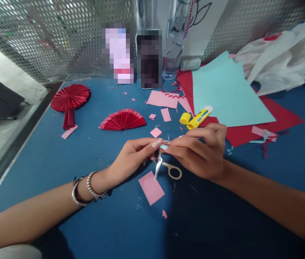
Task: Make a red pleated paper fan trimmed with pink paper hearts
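Note:
My left hand (141,149) and my right hand (201,149) meet at mid-table with their fingertips pinched together. Between them shows a small light blue paper piece (164,146), mostly hidden by the fingers. Right beneath the hands lie scissors (174,171) with pale handles, partly covered by my fingers. One scissor blade reaches over a pink paper rectangle (152,190). Just beyond the fingertips lies a small pink paper square (156,132).
A pleated red paper fan (122,120) and a round red fan (70,97) lie left. An uncapped yellow glue stick (198,119) lies near light blue sheets (228,93) and red paper (238,135). Behind stand a phone (149,59) and a clear bottle (171,54).

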`<state>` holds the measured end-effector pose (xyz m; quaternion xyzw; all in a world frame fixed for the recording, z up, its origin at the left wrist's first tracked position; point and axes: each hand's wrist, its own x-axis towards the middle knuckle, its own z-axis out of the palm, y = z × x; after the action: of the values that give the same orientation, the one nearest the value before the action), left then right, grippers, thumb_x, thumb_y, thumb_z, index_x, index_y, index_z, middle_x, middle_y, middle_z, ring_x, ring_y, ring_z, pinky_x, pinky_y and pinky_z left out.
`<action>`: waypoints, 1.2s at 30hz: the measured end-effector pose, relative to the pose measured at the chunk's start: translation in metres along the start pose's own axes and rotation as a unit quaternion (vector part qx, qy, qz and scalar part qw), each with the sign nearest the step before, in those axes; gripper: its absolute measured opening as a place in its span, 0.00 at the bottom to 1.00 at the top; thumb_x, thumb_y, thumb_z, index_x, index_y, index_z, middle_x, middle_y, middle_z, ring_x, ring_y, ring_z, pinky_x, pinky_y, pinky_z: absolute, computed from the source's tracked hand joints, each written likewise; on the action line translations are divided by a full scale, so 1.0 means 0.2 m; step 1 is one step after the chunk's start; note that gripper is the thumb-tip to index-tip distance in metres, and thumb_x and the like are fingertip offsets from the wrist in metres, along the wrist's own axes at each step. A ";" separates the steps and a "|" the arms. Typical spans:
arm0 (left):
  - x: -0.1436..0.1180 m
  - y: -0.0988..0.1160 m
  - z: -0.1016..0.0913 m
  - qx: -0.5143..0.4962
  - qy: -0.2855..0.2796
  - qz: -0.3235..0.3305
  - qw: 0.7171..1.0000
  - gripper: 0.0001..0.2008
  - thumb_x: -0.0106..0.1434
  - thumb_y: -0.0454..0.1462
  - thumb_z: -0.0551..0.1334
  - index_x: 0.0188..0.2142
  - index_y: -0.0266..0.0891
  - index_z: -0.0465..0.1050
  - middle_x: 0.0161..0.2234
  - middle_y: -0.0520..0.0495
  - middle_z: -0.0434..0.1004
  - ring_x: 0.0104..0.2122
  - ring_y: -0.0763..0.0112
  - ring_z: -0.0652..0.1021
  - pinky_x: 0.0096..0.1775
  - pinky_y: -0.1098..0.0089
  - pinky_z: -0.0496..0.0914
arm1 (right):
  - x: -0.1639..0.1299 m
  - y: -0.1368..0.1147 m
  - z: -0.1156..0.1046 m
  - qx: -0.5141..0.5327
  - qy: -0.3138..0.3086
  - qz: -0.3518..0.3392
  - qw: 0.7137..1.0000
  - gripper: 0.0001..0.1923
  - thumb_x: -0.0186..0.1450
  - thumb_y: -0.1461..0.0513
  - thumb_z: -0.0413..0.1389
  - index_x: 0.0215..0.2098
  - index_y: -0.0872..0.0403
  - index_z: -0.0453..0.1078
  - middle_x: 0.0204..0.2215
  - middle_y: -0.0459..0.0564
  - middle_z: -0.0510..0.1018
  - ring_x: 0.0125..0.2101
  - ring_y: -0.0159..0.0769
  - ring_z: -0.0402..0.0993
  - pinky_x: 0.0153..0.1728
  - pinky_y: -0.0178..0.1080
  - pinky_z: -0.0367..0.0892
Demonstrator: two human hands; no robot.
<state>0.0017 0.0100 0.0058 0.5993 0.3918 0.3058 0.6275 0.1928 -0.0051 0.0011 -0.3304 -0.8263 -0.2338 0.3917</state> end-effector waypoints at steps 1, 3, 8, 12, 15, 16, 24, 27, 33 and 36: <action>0.00 0.00 0.00 -0.001 0.006 -0.003 1.000 0.12 0.61 0.42 0.58 0.37 0.38 0.76 0.24 0.53 0.70 0.22 0.79 0.66 0.25 0.77 0.60 | 0.00 0.00 0.00 -0.010 0.002 -0.009 1.000 0.05 0.57 0.65 0.60 0.32 0.48 0.70 0.27 0.37 0.78 0.30 0.33 0.68 0.33 0.44 0.54; 0.00 0.01 0.00 -0.009 0.011 -0.006 1.000 0.10 0.60 0.41 0.60 0.33 0.37 0.77 0.24 0.52 0.71 0.23 0.79 0.66 0.26 0.77 0.61 | 0.00 0.00 0.01 -0.022 0.003 -0.021 1.000 0.05 0.58 0.64 0.59 0.32 0.49 0.69 0.27 0.36 0.78 0.30 0.32 0.68 0.33 0.44 0.54; 0.01 0.01 -0.01 -0.024 0.026 -0.010 0.999 0.12 0.61 0.40 0.59 0.24 0.35 0.73 0.22 0.53 0.68 0.21 0.81 0.65 0.25 0.78 0.61 | -0.02 0.00 0.02 0.002 0.008 -0.023 1.000 0.07 0.58 0.64 0.58 0.35 0.49 0.67 0.30 0.38 0.78 0.33 0.33 0.69 0.35 0.43 0.56; 0.02 0.00 -0.01 -0.037 0.051 -0.008 0.998 0.11 0.60 0.40 0.60 0.26 0.35 0.73 0.21 0.54 0.67 0.21 0.81 0.64 0.25 0.78 0.60 | -0.02 0.00 0.04 0.061 0.019 0.021 0.998 0.07 0.58 0.63 0.57 0.34 0.49 0.64 0.31 0.39 0.78 0.33 0.33 0.70 0.36 0.43 0.58; 0.02 -0.01 -0.01 -0.032 0.064 -0.006 0.997 0.10 0.59 0.40 0.61 0.25 0.35 0.73 0.21 0.55 0.67 0.20 0.82 0.63 0.24 0.79 0.60 | -0.02 0.01 0.05 0.089 -0.007 0.035 0.995 0.08 0.58 0.62 0.57 0.36 0.48 0.65 0.31 0.41 0.78 0.33 0.34 0.70 0.37 0.43 0.58; 0.02 -0.01 -0.01 -0.028 0.065 -0.006 0.997 0.10 0.59 0.40 0.61 0.26 0.35 0.73 0.21 0.54 0.67 0.20 0.82 0.63 0.24 0.78 0.59 | -0.02 0.02 0.05 0.095 -0.022 0.028 0.995 0.08 0.58 0.62 0.57 0.37 0.47 0.65 0.32 0.41 0.78 0.34 0.35 0.70 0.37 0.43 0.58; 0.01 0.01 -0.02 -0.003 -0.008 -0.043 0.999 0.11 0.57 0.41 0.62 0.24 0.35 0.73 0.21 0.54 0.71 0.20 0.81 0.64 0.23 0.78 0.58 | -0.03 0.02 0.03 0.155 -0.053 0.029 0.986 0.09 0.61 0.62 0.56 0.36 0.38 0.69 0.29 0.37 0.77 0.35 0.34 0.70 0.38 0.42 0.57; 0.01 0.01 -0.02 -0.016 -0.008 -0.043 0.999 0.12 0.58 0.41 0.61 0.25 0.35 0.74 0.22 0.53 0.72 0.20 0.81 0.65 0.23 0.78 0.59 | -0.02 0.02 0.03 0.153 -0.050 0.040 0.986 0.05 0.62 0.61 0.55 0.34 0.42 0.69 0.27 0.39 0.76 0.34 0.34 0.70 0.36 0.42 0.58; 0.01 -0.02 -0.02 -0.057 -0.023 -0.002 0.998 0.09 0.61 0.38 0.60 0.37 0.38 0.76 0.28 0.50 0.75 0.25 0.79 0.69 0.28 0.78 0.65 | -0.02 0.03 0.05 0.155 -0.021 0.066 0.985 0.03 0.63 0.61 0.53 0.35 0.46 0.67 0.28 0.44 0.74 0.33 0.36 0.68 0.36 0.42 0.61; 0.00 -0.01 -0.01 -0.051 -0.022 0.003 0.998 0.08 0.60 0.37 0.60 0.36 0.38 0.77 0.27 0.50 0.75 0.24 0.80 0.69 0.26 0.79 0.64 | -0.02 0.03 0.05 0.158 -0.026 0.071 0.985 0.03 0.63 0.61 0.53 0.34 0.45 0.67 0.27 0.43 0.74 0.33 0.36 0.67 0.35 0.42 0.60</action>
<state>0.0000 0.0119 0.0042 0.5742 0.3599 0.3146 0.6647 0.1938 0.0043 -0.0064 -0.3279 -0.8371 -0.0638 0.4332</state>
